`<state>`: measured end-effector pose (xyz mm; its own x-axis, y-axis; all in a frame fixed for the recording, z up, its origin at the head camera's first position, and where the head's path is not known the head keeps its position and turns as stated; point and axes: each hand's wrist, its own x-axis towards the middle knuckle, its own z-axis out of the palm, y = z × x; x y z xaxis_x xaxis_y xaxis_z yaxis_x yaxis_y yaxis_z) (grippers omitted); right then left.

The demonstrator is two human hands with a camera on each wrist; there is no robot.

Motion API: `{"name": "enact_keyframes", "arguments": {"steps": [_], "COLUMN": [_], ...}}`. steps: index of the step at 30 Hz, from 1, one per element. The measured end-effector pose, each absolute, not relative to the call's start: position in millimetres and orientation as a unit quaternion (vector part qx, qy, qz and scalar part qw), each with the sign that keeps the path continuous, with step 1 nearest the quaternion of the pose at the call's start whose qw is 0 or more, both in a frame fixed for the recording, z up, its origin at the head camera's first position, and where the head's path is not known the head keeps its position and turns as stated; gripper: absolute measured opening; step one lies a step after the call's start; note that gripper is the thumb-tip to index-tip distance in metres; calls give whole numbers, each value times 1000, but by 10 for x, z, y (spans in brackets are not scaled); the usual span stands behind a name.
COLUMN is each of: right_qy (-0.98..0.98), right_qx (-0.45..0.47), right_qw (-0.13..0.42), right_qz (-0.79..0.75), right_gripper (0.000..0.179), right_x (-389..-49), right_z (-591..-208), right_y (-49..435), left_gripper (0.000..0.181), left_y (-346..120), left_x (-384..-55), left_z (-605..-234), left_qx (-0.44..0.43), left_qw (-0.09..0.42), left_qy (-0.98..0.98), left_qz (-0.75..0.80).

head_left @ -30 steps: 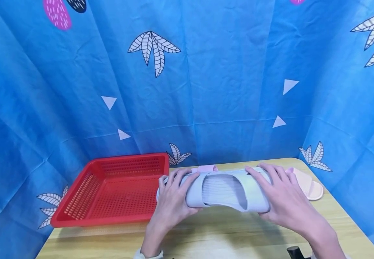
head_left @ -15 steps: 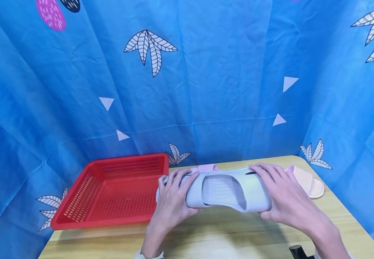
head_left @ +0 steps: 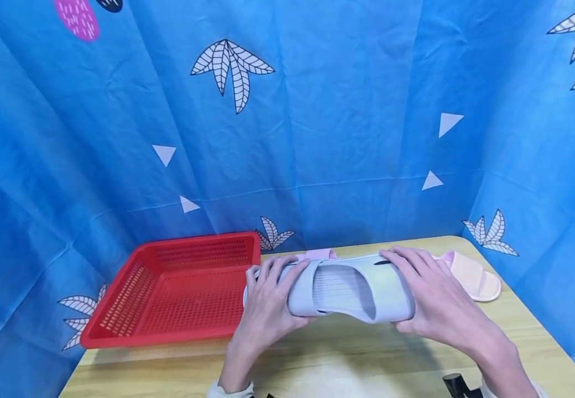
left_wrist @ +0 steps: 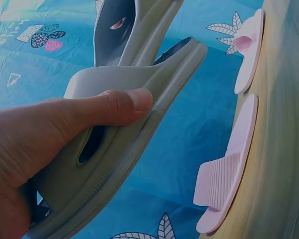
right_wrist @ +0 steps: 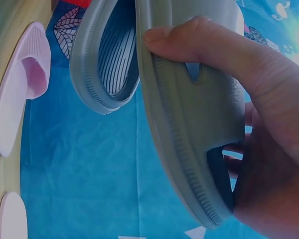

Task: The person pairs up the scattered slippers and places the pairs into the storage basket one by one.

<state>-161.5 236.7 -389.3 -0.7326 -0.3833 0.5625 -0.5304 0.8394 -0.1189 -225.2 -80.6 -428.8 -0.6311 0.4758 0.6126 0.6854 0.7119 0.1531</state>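
Observation:
Two light grey slippers are held up over the table, overlapping each other in the head view. My left hand (head_left: 266, 312) grips the left slipper (head_left: 301, 293) by its strap, its thumb pressed along the side near the sole. Round the strap of the right slipper (head_left: 392, 290) curls my right hand (head_left: 439, 304). In the right wrist view that hand's thumb lies on the slipper's side, near a small slot (right_wrist: 193, 70). Below and behind the grey pair, two pink slippers (left_wrist: 224, 184) lie apart on the table, partly hidden in the head view.
A red plastic basket (head_left: 118, 338) with perforated walls stands on the left of the wooden table (head_left: 531, 331). Blue patterned cloth (head_left: 342, 110) hangs close behind and at both sides. A black object (head_left: 455, 385) shows at the bottom edge, beside the right wrist.
My right fingers have shifted slightly on the slipper, uncovering more of a dark slot in its strap. Both hands keep their grip, and the head view has moved a little.

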Motion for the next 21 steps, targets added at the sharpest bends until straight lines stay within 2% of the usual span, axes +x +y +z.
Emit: {"name": "enact_keyframes", "arguments": {"steps": [6,14,21], "right_qy": [-912,-910,-916], "right_qx": [262,262,261], "right_qw": [272,280,270], "right_qz": [160,155,140], "right_gripper": [117,114,119], "right_x": [-1626,-1664,-1635], "right_z": [-3894,-3915,-3935], "right_y": [2359,2326,2334], "left_gripper": [107,118,113], "left_y": [-806,-924,-988], "left_x": [-2255,-2251,-2251], "left_z": [-4272,-4215,-4226], "left_qx": [-349,-332,-334], "left_qw": [267,250,243], "left_qy": [-873,-894,-893], "left_qz": [-210,-167,-181]}}
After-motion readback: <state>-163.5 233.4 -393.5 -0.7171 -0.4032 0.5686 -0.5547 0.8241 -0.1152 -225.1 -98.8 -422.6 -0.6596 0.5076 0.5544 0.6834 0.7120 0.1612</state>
